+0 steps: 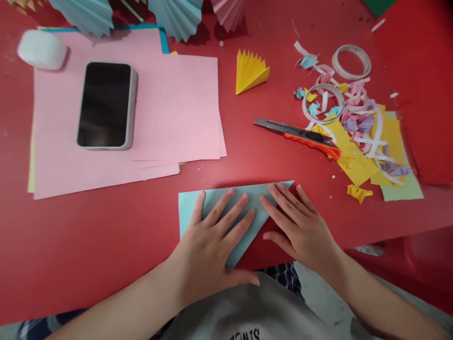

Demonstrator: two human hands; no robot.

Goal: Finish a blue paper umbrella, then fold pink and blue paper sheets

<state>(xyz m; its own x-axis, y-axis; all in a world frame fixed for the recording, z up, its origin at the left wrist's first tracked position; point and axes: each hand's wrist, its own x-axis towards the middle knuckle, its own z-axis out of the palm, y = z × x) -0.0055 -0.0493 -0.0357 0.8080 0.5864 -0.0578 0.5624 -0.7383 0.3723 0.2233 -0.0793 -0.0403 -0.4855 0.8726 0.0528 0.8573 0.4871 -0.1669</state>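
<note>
A light blue sheet of paper, folded so that one side slants to a point at the right, lies flat at the table's near edge. My left hand rests on it with the fingers spread, hiding much of its lower left part. Over the pointed right end, my right hand lies with its fingers stretched out on the paper. Both hands are open and hold nothing. Beyond them is an orange utility knife with its blade out, pointing left.
Pink sheets carry a black-screened device, with a white case beside it. A yellow pleated fan and blue pleated fans lie farther back. At right are tape rolls, paper scraps and a red sheet.
</note>
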